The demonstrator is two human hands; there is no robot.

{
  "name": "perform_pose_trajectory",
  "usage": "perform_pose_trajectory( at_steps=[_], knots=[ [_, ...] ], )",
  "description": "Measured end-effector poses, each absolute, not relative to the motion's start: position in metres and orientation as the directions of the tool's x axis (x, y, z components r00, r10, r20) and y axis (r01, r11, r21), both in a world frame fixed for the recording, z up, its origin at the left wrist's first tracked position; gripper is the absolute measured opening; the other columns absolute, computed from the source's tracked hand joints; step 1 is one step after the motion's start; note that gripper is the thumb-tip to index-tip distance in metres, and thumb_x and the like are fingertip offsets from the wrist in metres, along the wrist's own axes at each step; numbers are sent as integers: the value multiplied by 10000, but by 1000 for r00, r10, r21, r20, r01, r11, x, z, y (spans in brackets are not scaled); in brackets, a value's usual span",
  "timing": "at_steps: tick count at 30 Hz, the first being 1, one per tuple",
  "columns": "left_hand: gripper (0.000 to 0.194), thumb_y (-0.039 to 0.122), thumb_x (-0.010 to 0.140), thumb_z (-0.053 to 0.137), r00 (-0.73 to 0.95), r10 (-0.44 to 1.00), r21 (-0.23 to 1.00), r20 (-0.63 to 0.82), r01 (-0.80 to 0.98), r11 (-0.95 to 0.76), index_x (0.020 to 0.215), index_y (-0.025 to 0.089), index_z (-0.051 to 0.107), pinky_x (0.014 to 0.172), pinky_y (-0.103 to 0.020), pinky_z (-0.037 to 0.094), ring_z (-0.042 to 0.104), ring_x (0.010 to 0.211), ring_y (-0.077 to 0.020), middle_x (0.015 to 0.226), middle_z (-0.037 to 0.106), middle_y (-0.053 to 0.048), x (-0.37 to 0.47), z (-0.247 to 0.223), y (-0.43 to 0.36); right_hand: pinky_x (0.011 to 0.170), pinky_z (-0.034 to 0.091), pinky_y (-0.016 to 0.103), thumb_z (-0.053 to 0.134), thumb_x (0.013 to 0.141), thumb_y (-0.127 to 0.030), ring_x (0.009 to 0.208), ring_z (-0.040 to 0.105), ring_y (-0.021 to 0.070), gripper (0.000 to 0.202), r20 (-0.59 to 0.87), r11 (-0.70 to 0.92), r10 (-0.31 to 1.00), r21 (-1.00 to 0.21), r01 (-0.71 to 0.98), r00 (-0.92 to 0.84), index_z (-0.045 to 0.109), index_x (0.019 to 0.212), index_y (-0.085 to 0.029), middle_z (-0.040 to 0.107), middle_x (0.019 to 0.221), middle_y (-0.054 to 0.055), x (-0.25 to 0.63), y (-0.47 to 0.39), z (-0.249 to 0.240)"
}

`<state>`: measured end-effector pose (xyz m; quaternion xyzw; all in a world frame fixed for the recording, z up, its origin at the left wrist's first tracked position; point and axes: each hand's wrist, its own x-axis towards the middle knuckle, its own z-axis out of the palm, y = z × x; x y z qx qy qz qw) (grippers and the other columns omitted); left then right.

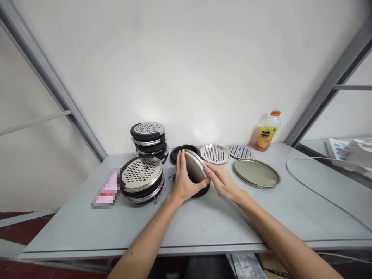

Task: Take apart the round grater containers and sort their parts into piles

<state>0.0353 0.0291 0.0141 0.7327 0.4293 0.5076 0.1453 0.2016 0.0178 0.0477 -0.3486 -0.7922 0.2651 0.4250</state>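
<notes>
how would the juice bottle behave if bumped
The juice bottle is tall and narrow, so it might tip if pushed high up. Its rounded body could then roll. Its clear upper part suggests it isn't full, so contents may slosh.

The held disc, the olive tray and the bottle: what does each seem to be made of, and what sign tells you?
Held disc: probably metal, satin grey with a shiny rim.
Olive tray: likely coated metal, given its thin rim and soft sheen; plastic is possible.
Bottle: apparently clear plastic, judging by its glossy, see-through shoulder.
</notes>
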Motion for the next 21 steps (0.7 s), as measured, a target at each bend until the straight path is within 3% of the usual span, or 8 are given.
perform_pose_trajectory(
  at_steps=[10,13,17,19,21],
  knots=[
    [1160,462,653,766,144,776,639,614,486,-596,1510,205,26,1155,-490,235,142,1456,-319,1570,134,-176,34,19,33,681,447,275,335,977,-437,688,532,168,372,502,585,808,-751,308,-310,601,907,-186,580,738,6,197,19,46],
    [1149,449,642,776,108,777,644,620,495,-583,1509,212,60,1160,-497,220,149,1454,-321,1564,167,-170,37,20,32,680,468,292,325,978,-450,686,560,180,397,512,588,808,-732,343,-292,624,958,-188,605,726,11,197,23,42],
    [1134,416,621,796,45,800,717,598,416,-559,1504,221,112,1135,-496,282,175,1447,-328,1566,178,-154,38,17,32,903,477,379,347,971,-459,1019,617,251,428,552,623,782,-706,337,-291,575,1231,-206,680,1080,68,201,30,34],
    [1090,413,638,785,27,839,804,543,270,-530,1496,221,143,1085,-470,372,246,1423,-327,1557,210,-148,37,17,32,1002,430,427,331,977,-457,1176,566,266,472,553,633,770,-724,273,-318,477,1358,-219,622,1260,93,206,32,30],
    [993,449,692,740,28,877,876,479,57,-480,1484,219,185,1041,-441,430,364,1368,-314,1525,292,-144,35,19,33,1029,412,465,316,979,-469,1217,551,268,517,538,638,750,-741,208,-384,382,1432,-229,590,1318,112,212,33,28]
  ],
)
